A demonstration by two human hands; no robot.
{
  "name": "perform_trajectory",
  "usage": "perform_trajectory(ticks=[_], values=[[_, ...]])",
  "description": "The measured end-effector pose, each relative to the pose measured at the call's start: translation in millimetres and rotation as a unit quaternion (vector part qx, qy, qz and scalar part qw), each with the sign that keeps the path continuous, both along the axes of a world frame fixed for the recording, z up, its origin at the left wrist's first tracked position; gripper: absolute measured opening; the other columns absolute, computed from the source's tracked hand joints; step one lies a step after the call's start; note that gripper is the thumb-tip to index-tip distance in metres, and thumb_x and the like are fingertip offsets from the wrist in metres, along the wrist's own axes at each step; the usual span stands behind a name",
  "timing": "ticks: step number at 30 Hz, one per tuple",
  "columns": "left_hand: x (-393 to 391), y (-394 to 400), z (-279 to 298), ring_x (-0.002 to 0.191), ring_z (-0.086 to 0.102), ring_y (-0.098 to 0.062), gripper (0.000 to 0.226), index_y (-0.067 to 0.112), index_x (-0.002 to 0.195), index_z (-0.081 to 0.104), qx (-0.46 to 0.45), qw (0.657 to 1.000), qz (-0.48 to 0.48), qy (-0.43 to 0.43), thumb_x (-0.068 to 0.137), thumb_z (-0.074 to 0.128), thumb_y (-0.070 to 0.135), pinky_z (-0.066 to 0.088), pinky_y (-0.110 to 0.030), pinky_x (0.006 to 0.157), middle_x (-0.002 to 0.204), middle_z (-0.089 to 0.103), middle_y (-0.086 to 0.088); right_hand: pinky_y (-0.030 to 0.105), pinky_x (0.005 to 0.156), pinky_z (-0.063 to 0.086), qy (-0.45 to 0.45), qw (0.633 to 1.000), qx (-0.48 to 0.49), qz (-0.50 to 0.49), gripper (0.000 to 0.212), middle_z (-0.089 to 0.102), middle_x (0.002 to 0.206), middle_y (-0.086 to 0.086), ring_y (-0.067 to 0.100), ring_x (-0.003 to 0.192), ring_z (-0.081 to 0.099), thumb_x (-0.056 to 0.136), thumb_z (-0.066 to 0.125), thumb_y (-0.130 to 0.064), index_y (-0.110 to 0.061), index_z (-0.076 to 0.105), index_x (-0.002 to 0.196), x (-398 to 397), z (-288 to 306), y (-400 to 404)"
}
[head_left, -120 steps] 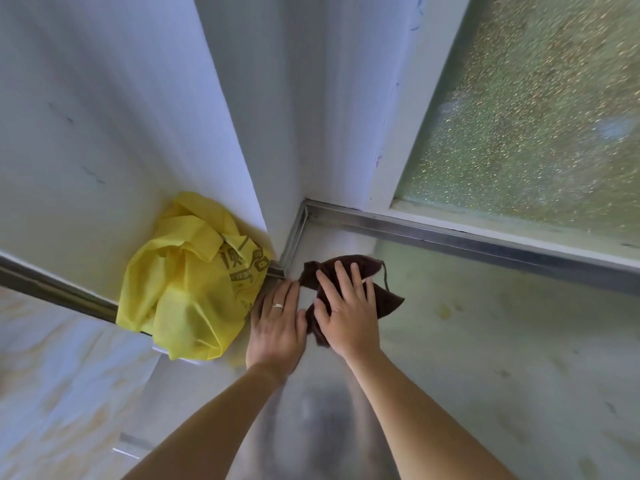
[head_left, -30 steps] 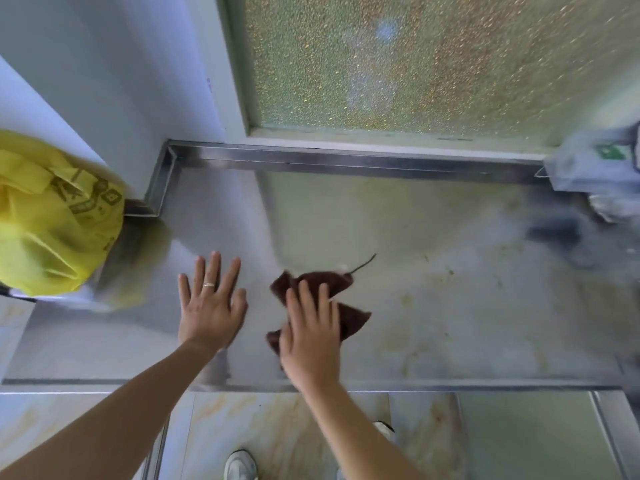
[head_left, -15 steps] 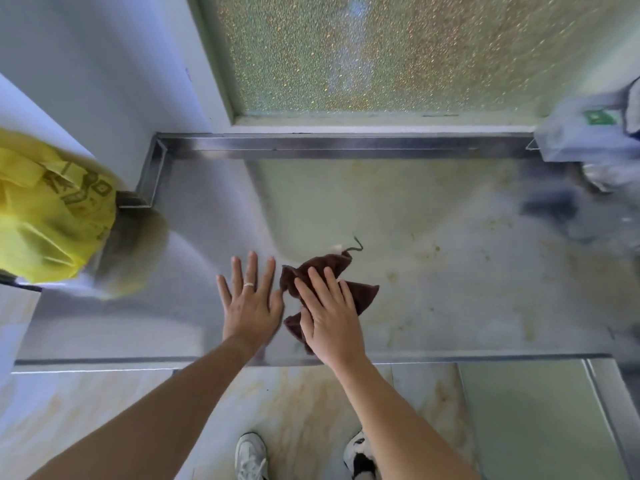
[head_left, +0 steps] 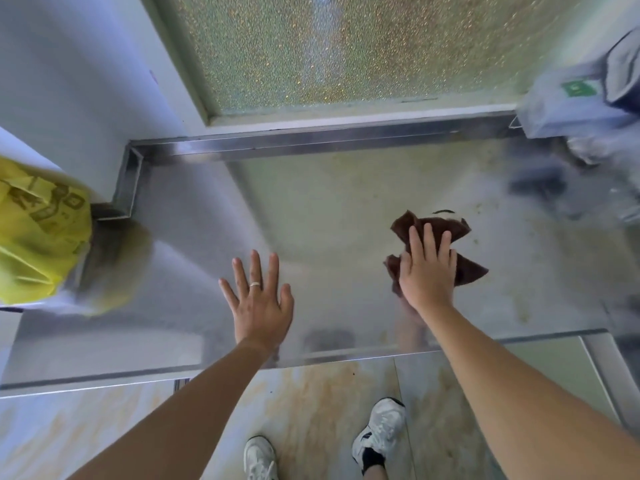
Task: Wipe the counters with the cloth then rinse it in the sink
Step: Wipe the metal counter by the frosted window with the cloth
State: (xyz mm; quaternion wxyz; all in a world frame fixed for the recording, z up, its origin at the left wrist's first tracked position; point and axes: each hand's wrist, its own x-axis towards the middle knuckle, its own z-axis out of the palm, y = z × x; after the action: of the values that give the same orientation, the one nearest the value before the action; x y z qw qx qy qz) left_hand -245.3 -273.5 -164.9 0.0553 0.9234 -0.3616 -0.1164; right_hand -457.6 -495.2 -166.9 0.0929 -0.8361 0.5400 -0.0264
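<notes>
A dark brown cloth [head_left: 464,271] lies crumpled on the steel counter [head_left: 332,209], right of centre. My right hand [head_left: 427,271] presses flat on top of it with straight fingers, and cloth shows on both sides of the hand. My left hand [head_left: 258,299] rests flat on the bare metal to the left, fingers spread, a ring on one finger. Yellowish stains mark the counter around and to the right of the cloth. No sink is in view.
A yellow bag [head_left: 38,233] sits at the counter's left end by the white wall. Frosted window glass [head_left: 346,50] rises behind the raised steel back rim. Blurred packages [head_left: 581,105] crowd the far right corner. Tiled floor and my shoes lie below the front edge.
My right hand has slid the cloth to the right across the counter, away from my left hand. The left hand has stayed flat on the metal.
</notes>
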Motion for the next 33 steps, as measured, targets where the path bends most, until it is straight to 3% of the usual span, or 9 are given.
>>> perform_trajectory(ticks=[10,21,27,33], values=[[15,-35,12,0.154,-0.016,-0.028,0.058,0.038,0.159,0.009,0.0,0.999,-0.023,0.028,0.103,0.018,0.048,-0.002,-0.065,0.12,0.17,0.0,0.003,0.054,0.125,0.019,-0.026,0.977,0.019,0.21,0.055,0.016,0.171,-0.003,0.033,0.158,0.005,0.106,0.035,-0.039,-0.03,0.028,0.16,53,8,107],[75,-139,4,0.152,-0.024,-0.028,0.057,0.045,0.157,-0.001,-0.005,0.999,0.036,0.0,0.102,0.011,0.05,-0.007,-0.064,0.12,0.169,-0.008,0.006,0.052,0.125,0.02,-0.071,0.97,-0.004,0.231,0.053,0.027,0.168,-0.002,0.028,0.158,0.014,0.105,0.034,-0.042,-0.032,0.035,0.157,171,-8,-27],[78,-144,0,0.152,-0.024,-0.025,0.059,0.046,0.158,0.0,-0.001,0.999,0.044,-0.017,0.1,0.013,0.052,-0.003,-0.059,0.123,0.168,-0.009,0.009,0.055,0.12,0.026,-0.099,0.967,-0.015,0.234,0.052,0.04,0.162,0.002,0.035,0.153,0.027,0.1,0.041,-0.038,-0.029,0.048,0.151,228,-12,-96],[80,-145,1,0.154,-0.02,-0.024,0.059,0.048,0.157,0.0,-0.003,0.999,0.046,-0.021,0.101,0.017,0.051,-0.001,-0.057,0.124,0.169,-0.007,0.009,0.054,0.12,0.026,-0.1,0.97,-0.021,0.223,0.054,0.04,0.162,0.006,0.034,0.152,0.029,0.101,0.039,-0.034,-0.018,0.046,0.152,230,-14,-113]])
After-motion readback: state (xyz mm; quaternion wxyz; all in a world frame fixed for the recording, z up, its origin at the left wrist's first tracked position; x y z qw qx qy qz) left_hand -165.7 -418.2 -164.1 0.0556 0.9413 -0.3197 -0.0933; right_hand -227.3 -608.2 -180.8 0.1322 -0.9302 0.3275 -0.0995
